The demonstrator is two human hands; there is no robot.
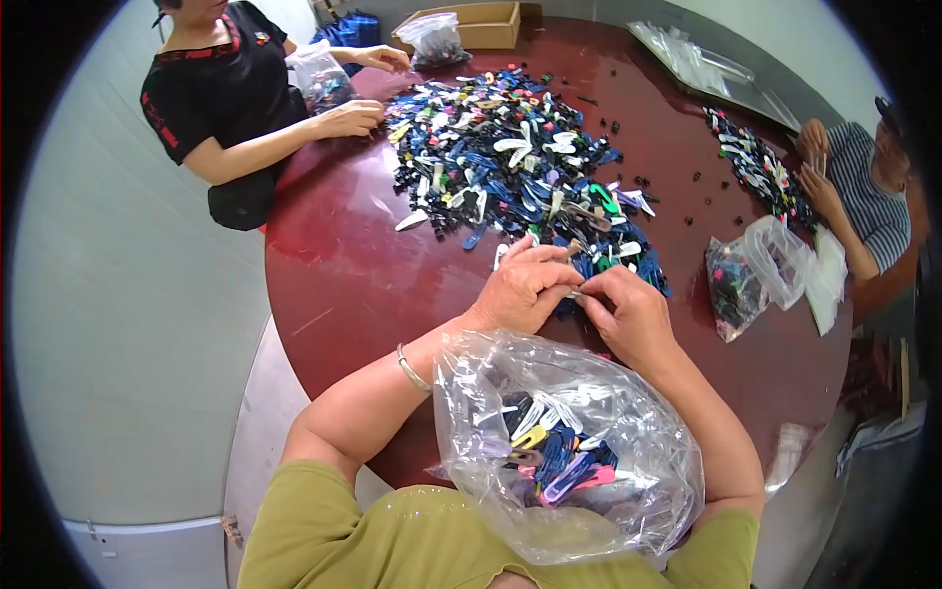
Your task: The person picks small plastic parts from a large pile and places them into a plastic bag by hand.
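My left hand [525, 285] and my right hand [630, 312] meet at the near edge of a large pile of hair clips [491, 147]. Their fingertips pinch together on a small pale hair clip [576, 294], mostly hidden by the fingers. The pile mixes white, navy, black, green and other coloured snap clips with small dark pieces. Below my hands, between my forearms, a clear plastic bag [648, 422] gapes wide, with several coloured snap clips [559, 447] inside.
A round dark red table [324, 285] carries everything. At the left, a co-worker's hands [351, 118] touch the pile beside filled bags [324, 83]. Another person [863, 177] sits right, near a smaller clip pile [756, 162] and a bag [736, 285]. A cardboard box [481, 27] stands behind.
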